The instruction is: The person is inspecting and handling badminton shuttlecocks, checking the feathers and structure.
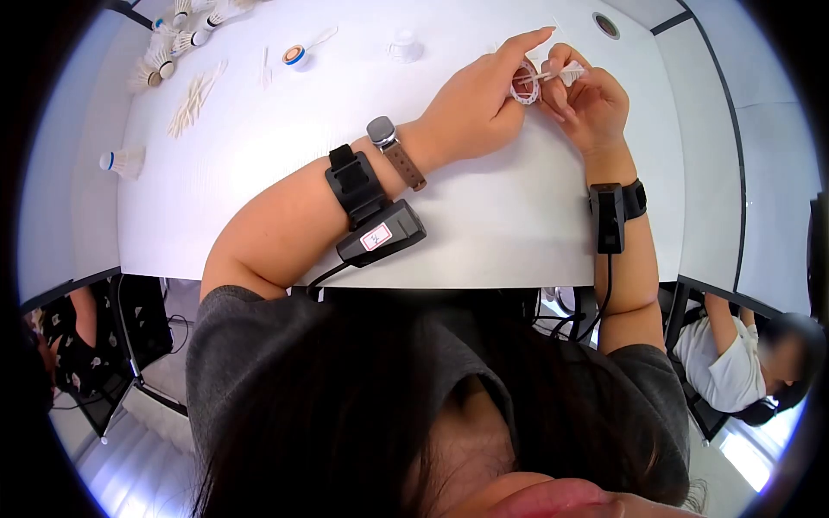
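My left hand (488, 99) is closed round a white ring (525, 97) with a row of small holes along its rim and thin white shafts across its opening. Close beside it, my right hand (594, 99) pinches a small white feather (571, 73) between its fingers. The feather's shaft points toward the ring; whether it touches the ring is too small to tell. Part of the ring is hidden behind my left fingers.
Several shuttlecocks (164, 60) lie at the far left, with another shuttlecock (123, 162) nearer. Loose feathers (197, 99) form a pile. A cork base with a blue band (294, 57) and a translucent white cup-like piece (404, 47) stand farther back. White partitions (712, 129) flank the table.
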Action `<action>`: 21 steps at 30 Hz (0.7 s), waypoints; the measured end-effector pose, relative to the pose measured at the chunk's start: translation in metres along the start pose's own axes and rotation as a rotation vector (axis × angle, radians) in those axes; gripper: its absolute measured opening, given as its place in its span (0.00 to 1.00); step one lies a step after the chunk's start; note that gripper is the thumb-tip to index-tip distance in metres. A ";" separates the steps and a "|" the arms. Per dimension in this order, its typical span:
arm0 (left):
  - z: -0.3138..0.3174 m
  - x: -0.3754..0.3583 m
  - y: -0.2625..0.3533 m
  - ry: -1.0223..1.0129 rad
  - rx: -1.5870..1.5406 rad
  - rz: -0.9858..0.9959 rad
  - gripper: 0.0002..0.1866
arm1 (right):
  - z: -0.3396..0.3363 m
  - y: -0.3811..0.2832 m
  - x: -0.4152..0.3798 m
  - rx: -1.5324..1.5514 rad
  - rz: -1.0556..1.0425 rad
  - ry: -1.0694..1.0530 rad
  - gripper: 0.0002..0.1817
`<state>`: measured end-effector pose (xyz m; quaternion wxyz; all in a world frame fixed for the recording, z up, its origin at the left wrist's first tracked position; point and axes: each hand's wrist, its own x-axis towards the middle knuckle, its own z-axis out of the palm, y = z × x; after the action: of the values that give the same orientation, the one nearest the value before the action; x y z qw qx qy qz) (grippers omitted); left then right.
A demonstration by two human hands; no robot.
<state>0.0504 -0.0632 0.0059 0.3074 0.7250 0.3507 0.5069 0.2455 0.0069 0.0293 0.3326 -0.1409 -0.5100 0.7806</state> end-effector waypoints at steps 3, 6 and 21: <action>0.000 0.000 0.002 0.024 -0.027 -0.023 0.42 | 0.004 0.001 0.000 -0.012 0.009 0.023 0.14; 0.000 -0.001 -0.003 0.026 -0.062 -0.067 0.41 | 0.016 0.001 0.002 -0.073 -0.008 0.139 0.11; 0.001 0.001 -0.006 0.058 -0.051 -0.058 0.39 | 0.014 0.007 0.006 -0.221 -0.064 0.298 0.09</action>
<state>0.0504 -0.0585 0.0011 0.3300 0.6914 0.3675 0.5273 0.2309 -0.0010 0.0298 0.4116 -0.2743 -0.5421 0.6793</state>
